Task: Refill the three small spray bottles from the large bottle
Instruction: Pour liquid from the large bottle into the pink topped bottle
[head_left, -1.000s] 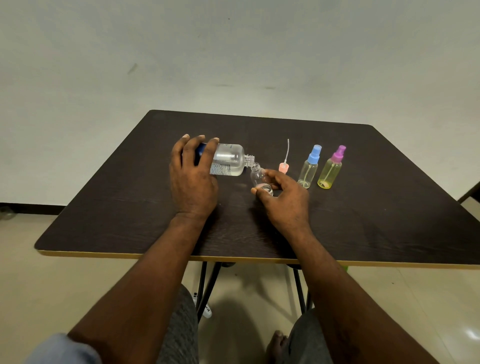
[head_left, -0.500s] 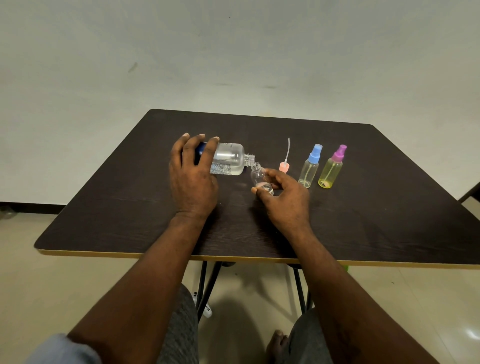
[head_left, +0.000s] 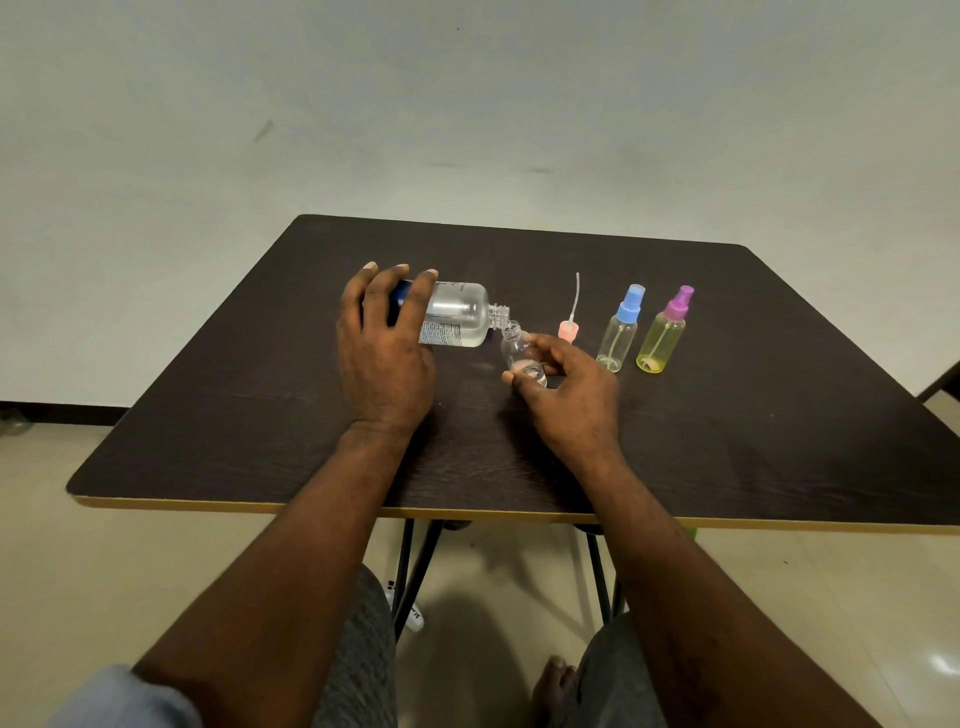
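My left hand (head_left: 387, 345) grips the large clear bottle (head_left: 457, 314), tipped on its side with its open neck over the mouth of a small uncapped clear bottle (head_left: 519, 353). My right hand (head_left: 569, 397) holds that small bottle tilted, with a little liquid at its bottom. A pink spray cap (head_left: 569, 330) with its long tube pointing up stands on the table just right of it. Further right stand a clear spray bottle with a blue cap (head_left: 618, 335) and a yellow spray bottle with a purple cap (head_left: 665, 338), both upright and capped.
Everything sits on a dark wood-grain table (head_left: 753, 415) with a yellow front edge, against a plain wall. A dark object (head_left: 940, 382) pokes in at the right edge. My knees and a bare foot show below the table.
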